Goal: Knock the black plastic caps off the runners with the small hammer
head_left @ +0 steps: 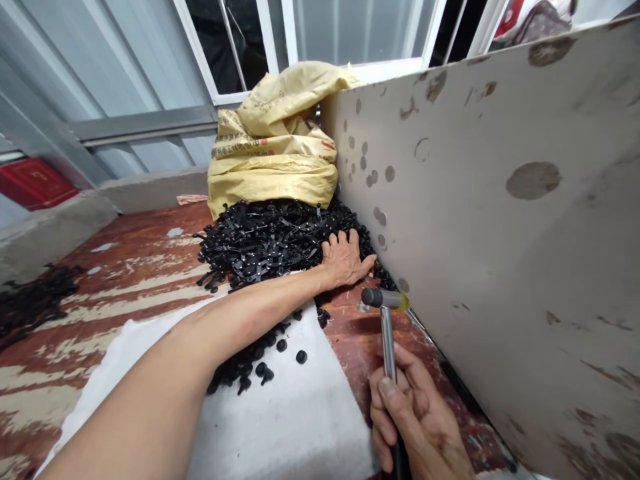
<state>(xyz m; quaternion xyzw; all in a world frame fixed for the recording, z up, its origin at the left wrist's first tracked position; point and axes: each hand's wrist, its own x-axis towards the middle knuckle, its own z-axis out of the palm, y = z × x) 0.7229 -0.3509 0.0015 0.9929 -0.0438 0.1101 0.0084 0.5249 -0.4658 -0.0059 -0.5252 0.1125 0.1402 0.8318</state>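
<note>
My left hand (344, 259) reaches far forward and lies on a big pile of small black plastic parts (270, 243). Its fingers curl down into the pile; what they hold, if anything, is hidden. My right hand (417, 417) is closed round the metal handle of a small hammer (386, 320). The hammer stands upright, its head, grey at one end and yellow at the other, hanging just above the worn red table (140, 267), close to my left hand. Some loose black round pieces (260, 367) lie on a white cloth (295, 413) under my left forearm.
A stained grey board (500, 213) stands upright along the right side. A yellow woven sack (275, 140) slumps behind the pile, below a window. More black parts (30, 300) lie at the table's far left, and a red box (33, 181) sits beyond a concrete ledge.
</note>
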